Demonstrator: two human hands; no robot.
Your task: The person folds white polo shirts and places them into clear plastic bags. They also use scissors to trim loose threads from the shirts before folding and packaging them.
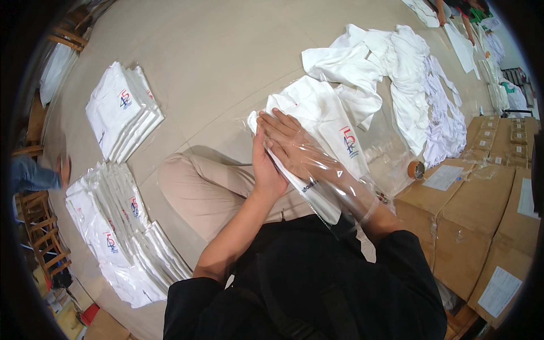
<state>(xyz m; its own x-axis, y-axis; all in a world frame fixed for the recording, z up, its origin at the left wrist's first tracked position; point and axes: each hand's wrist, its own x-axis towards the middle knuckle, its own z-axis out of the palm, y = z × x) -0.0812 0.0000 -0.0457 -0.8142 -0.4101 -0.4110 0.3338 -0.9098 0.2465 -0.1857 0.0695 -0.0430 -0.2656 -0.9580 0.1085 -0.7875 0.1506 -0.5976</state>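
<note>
A folded white shirt (347, 139) with a printed red-and-blue emblem lies in a clear plastic bag in front of me, over my legs. My right hand (289, 147) reaches inside the bag, its fingers stretched flat on the shirt near its far left corner, under the film. My left hand (267, 170) grips the left edge of the bagged shirt from outside, some fingertips hidden. Loose white garments (405, 90) are heaped beyond the shirt to the right.
Two stacks of bagged shirts (122, 107) (96, 215) stand at left. Cardboard boxes (442, 221) and a tape roll (415, 169) are at right. Wooden chairs (39, 226) line the left side. Another person's foot (63, 170) is at left; another person (464, 20) is at far upper right.
</note>
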